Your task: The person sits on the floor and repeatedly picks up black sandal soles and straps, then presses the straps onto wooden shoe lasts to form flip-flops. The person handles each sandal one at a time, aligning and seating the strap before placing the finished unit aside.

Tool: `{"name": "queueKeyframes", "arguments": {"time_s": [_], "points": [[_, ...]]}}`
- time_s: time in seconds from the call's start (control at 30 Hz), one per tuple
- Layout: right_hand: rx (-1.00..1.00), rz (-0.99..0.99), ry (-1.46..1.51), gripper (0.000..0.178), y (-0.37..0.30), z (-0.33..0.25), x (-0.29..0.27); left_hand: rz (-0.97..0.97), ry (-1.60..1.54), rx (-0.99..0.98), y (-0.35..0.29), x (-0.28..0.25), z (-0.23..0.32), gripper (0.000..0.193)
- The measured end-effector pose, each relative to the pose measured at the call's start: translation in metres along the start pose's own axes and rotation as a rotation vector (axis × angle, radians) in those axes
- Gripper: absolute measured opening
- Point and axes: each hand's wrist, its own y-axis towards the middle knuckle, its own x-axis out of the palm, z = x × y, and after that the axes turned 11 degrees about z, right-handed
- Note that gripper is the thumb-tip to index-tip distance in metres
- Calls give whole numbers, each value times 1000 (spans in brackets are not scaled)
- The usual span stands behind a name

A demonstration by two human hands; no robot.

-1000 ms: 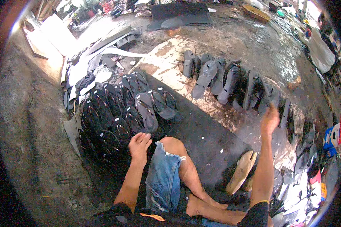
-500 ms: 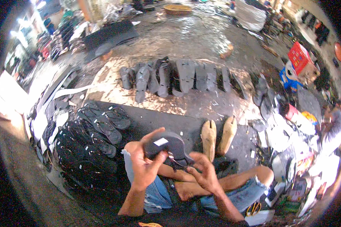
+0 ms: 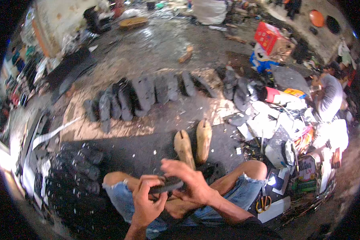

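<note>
Curling round one end of a dark sandal (image 3: 172,185), the left hand (image 3: 149,199) holds it above the crossed legs (image 3: 248,173); the right hand (image 3: 194,185), fingers extended, meets its other end, though whether it grips I cannot tell. Just beyond, two wooden foot forms (image 3: 183,146) lie on a black mat (image 3: 126,149); farther off, dark soles (image 3: 143,94) form a row.

Dark sandal (image 3: 173,184): partly concealed by left hand (image 3: 149,199) and right hand (image 3: 191,182); strap indiscernible. Right fingers blurred. Nearer wooden last (image 3: 183,145): heel end hidden behind right hand. Sandals (image 3: 82,170) toward black mat's (image 3: 142,142) left edge: blurred, uncountable.
</note>
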Motion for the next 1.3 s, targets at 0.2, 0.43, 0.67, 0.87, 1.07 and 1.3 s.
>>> {"name": "queueKeyframes", "arguments": {"time_s": [0.2, 0.43, 0.67, 0.87, 1.07, 1.3], "points": [[74, 14, 202, 42, -12, 70, 11, -1, -14, 23, 3, 7, -33, 30], [440, 187, -713, 101, -47, 229, 56, 213, -1147, -667, 80, -29, -111, 79], [457, 160, 325, 87, -48, 32, 3, 463, -1306, -679, 94, -48, -156, 57], [93, -63, -293, 71, -44, -40, -7, 475, -1212, -624, 88, -52, -132, 67], [554, 145, 280, 71, -65, -24, 34, 221, -1166, -732, 60, -10, -83, 68], [389, 261, 222, 69, -68, 12, 72, 292, -1115, -806, 13, 26, -111, 72]]}}
